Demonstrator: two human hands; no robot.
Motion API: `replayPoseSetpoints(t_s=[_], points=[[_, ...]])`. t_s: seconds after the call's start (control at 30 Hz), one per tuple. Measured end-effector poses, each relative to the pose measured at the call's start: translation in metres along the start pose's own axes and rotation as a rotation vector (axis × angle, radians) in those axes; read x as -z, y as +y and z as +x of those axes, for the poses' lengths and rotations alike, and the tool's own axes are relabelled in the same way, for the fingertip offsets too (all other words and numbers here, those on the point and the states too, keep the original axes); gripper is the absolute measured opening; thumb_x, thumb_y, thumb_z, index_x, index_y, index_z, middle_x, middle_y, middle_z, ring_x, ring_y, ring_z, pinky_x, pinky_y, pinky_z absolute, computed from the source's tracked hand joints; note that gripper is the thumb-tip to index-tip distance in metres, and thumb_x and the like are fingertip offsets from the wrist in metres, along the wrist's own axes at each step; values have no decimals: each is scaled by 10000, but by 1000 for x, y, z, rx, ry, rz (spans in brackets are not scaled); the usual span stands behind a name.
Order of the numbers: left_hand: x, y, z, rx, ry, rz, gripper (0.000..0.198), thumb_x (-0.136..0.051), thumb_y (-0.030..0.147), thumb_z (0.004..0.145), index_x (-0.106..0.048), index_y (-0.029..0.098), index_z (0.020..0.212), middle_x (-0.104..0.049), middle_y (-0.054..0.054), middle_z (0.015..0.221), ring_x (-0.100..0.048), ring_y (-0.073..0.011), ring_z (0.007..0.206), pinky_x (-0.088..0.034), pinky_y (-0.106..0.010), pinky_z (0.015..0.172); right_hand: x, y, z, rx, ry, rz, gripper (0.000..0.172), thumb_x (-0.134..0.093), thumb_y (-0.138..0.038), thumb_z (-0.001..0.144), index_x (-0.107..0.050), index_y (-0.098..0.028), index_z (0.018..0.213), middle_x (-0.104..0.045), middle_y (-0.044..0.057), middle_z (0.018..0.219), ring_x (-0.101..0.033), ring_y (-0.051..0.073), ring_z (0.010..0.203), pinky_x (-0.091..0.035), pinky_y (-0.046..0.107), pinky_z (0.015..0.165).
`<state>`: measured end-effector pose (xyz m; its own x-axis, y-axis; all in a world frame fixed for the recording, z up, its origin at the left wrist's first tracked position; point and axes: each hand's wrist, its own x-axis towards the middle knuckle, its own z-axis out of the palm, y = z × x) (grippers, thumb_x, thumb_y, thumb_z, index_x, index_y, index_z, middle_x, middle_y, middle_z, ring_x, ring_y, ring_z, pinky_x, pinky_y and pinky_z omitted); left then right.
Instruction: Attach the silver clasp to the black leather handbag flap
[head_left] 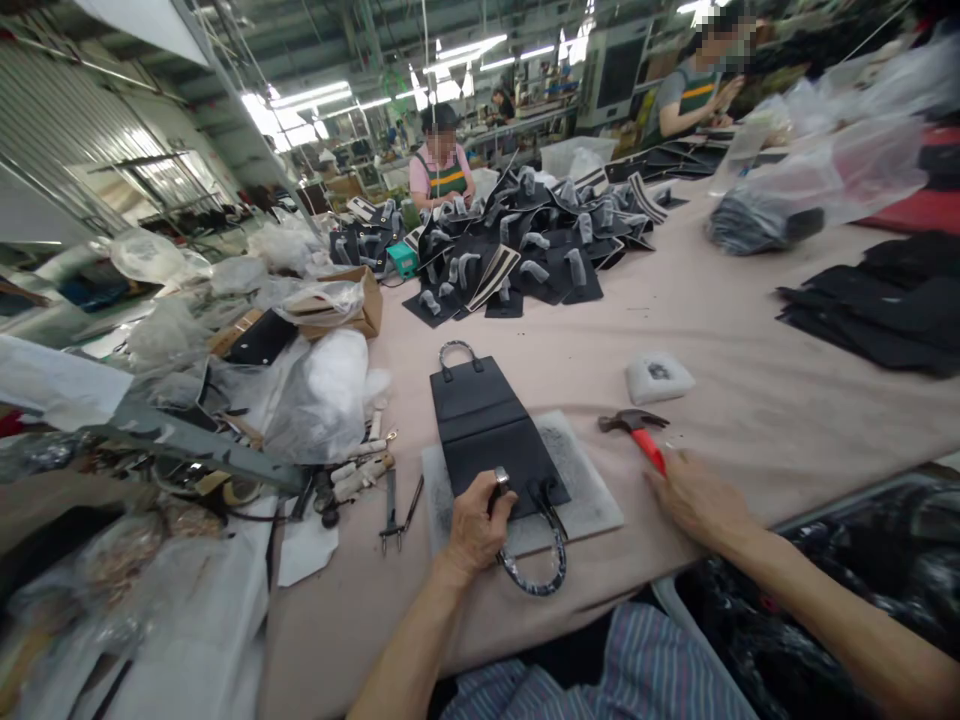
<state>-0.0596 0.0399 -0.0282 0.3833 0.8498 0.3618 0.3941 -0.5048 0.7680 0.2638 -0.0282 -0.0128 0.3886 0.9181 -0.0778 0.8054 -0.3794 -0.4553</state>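
A black bag panel (pixel 491 420) lies on a pale slab (pixel 592 490), with a plastic-wrapped handle at its far end and another wrapped handle (pixel 551 575) at its near end. My left hand (pixel 480 520) is closed around a short metal punch-like tool (pixel 501 478), held upright over the panel close to the near handle. Whether the tool's lower end touches the panel is hidden by my fingers. To the right of the slab, my right hand (pixel 694 495) grips the red handle of a claw hammer (pixel 637 430), whose head is low over the table.
Beyond the hammer sits a white wrapped block (pixel 660 377). Black panels with wrapped handles (pixel 517 250) are heaped at the far side, near a person (pixel 442 165). Dark pieces (pixel 885 300) lie right. Hand tools (pixel 391 510) and plastic bags (pixel 322 400) crowd the left.
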Motion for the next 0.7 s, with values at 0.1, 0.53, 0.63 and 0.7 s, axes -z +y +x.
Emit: replayPoseSetpoints(t_s=[0.1,0.53,0.63,0.7], points=[[1,2,3,-4,-5,-9,177,-612,198,911,-656,198,1082,-704,-44,987,-674,-169,892,-526,-267,827,-20,-26,-8,389,60,3,462,-514,-305,934,-532,-123,1358,-504,237,1447,-486,369,1337,-390,550,1100],[-1,-4,5,275,104,-228,115,-637,213,889,-715,186,968,-765,-49,929,-728,-183,872,-585,-294,811,-70,-67,-13,657,-75,139,506,-489,-115,894,-563,-229,1382,-528,76,1508,-438,291,1428,-292,637,1181],[-1,-6,1,129,67,-186,122,-676,185,858,-734,195,964,-780,-55,954,-745,-194,890,-601,-310,839,-70,-69,-13,654,-46,155,503,-498,-119,888,-576,-236,1371,-546,75,1492,-459,292,1412,-306,624,1176],[-2,-6,-3,29,55,-141,139,-699,173,841,-743,204,969,-784,-58,989,-750,-202,922,-604,-322,875,-72,-69,-13,656,-31,161,500,-504,-122,884,-584,-235,1365,-553,78,1485,-467,293,1403,-308,614,1175]])
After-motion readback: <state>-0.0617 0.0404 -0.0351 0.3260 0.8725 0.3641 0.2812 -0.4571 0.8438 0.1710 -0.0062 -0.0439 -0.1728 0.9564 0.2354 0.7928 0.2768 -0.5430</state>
